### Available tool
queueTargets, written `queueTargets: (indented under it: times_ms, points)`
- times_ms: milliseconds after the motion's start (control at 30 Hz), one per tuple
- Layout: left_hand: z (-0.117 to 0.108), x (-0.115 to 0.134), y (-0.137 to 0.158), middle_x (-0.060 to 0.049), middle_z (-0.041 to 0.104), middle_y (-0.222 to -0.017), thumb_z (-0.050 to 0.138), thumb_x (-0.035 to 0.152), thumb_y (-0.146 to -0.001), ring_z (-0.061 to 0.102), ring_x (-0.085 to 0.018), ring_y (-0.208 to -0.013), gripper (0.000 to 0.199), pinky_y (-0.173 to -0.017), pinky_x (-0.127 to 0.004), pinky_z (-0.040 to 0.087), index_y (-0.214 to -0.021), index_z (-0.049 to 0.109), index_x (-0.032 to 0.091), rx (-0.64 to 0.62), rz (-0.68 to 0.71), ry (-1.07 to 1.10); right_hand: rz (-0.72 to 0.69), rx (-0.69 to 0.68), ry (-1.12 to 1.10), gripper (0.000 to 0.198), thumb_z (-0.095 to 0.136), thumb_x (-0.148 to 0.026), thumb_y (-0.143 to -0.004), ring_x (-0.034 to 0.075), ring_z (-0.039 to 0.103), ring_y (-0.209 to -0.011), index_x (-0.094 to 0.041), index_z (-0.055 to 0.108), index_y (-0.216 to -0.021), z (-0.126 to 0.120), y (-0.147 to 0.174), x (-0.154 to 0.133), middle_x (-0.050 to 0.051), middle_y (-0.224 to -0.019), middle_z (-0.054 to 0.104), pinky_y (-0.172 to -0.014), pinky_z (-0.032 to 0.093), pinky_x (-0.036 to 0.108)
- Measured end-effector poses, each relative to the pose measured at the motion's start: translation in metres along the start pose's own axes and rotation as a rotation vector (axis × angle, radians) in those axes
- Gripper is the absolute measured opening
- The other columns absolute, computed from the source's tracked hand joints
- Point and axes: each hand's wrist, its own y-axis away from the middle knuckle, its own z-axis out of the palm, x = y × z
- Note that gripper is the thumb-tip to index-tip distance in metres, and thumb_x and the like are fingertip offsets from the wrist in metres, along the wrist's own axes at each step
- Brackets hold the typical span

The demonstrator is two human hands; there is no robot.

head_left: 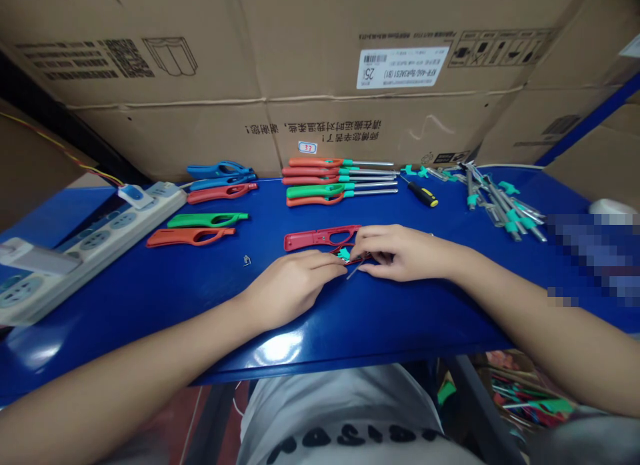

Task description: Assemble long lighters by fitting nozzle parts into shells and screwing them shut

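Observation:
My left hand [293, 285] is closed, its fingertips pressed together around the near end of a red lighter casing half, mostly hidden by the fingers. Between my hands sits a small teal plastic part [344, 254] with a thin metal piece [355, 271] sticking out toward me. My right hand [400, 251] is closed in a pinch at the other side of these parts; what exactly it grips is hidden. Just beyond the fingers, another red lighter casing half [305, 240] lies with its inner side up, its right end behind my right hand.
Lighter handles [200, 237] lie at left beside a power strip [100, 251]. Several lighters with metal tubes [325, 191] are lined up at the back, near a screwdriver [423, 193]. Metal tubes with teal parts [505, 205] are piled right. Small screws [247, 260] lie left; cardboard [200, 131] stands behind.

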Motion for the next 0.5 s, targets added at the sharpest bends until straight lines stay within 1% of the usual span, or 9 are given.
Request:
queueTargets:
  times_ms: [100, 167, 367, 500]
  points:
    - [0.0016, -0.0016, -0.0002, -0.007, 0.074, -0.118, 0.049, 0.004, -0.095, 0.07, -0.018, -0.108, 0.032, -0.096, -0.032, 0.057, -0.119, 0.066, 0.016, -0.001, -0.004, 0.03, -0.021, -0.002, 0.016, 0.019, 0.059, -0.02, -0.094, 0.016, 0.063, -0.089, -0.018, 0.07, -0.109, 0.0014, 0.0008, 0.0008, 0.008, -0.106, 0.066, -0.077, 0.05, 0.026]
    - [0.0019, -0.0021, -0.0007, -0.008, 0.074, -0.115, 0.049, 0.003, -0.095, 0.07, -0.018, -0.106, 0.031, -0.096, -0.032, 0.057, -0.118, 0.067, 0.016, -0.004, -0.015, 0.05, -0.023, -0.008, 0.025, 0.022, 0.058, -0.022, -0.095, 0.016, 0.064, -0.092, -0.019, 0.07, -0.113, 0.0019, 0.0012, 0.0009, 0.008, -0.108, 0.066, -0.08, 0.05, 0.027]
    - [-0.0022, 0.0009, -0.0039, -0.007, 0.072, -0.107, 0.047, 0.005, -0.097, 0.068, -0.019, -0.1, 0.031, -0.088, -0.032, 0.057, -0.118, 0.066, 0.017, -0.067, -0.056, 0.069, -0.025, -0.015, 0.052, 0.022, 0.058, -0.021, -0.094, 0.015, 0.064, -0.087, -0.018, 0.069, -0.113, 0.0006, 0.0009, -0.0005, 0.008, -0.106, 0.067, -0.075, 0.05, 0.026]
    - [-0.0052, 0.0037, -0.0048, -0.008, 0.072, -0.108, 0.045, 0.008, -0.099, 0.067, -0.02, -0.101, 0.03, -0.089, -0.033, 0.056, -0.118, 0.067, 0.016, -0.124, -0.073, 0.072, -0.04, -0.007, 0.053, 0.02, 0.058, -0.02, -0.094, 0.014, 0.063, -0.082, -0.018, 0.07, -0.11, -0.0011, 0.0005, -0.0024, 0.008, -0.103, 0.068, -0.071, 0.049, 0.024]
